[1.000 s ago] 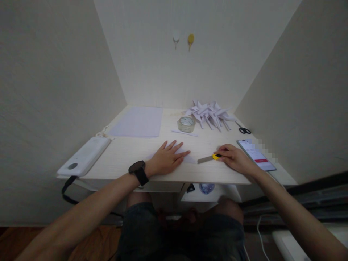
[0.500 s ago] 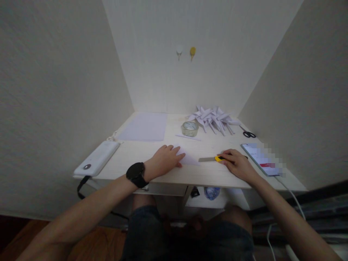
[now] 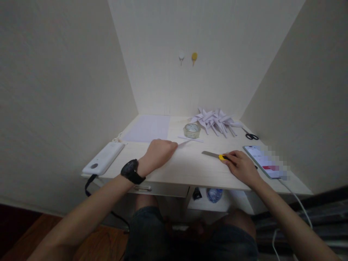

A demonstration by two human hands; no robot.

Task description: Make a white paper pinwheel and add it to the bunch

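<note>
My left hand (image 3: pixel 160 155) is curled in, pinching a piece of paper (image 3: pixel 183 144) over the surface (image 3: pixel 187 168), near the tape roll (image 3: pixel 191 131); my fingertips and the paper's near part are hidden behind my knuckles. Further right, the cutter (image 3: pixel 213 155) points its blade leftward, gripped in my closed right hand (image 3: pixel 241 166), which covers much of the handle. Pixelation obscures the phone's (image 3: pixel 257 157) right edge
</note>
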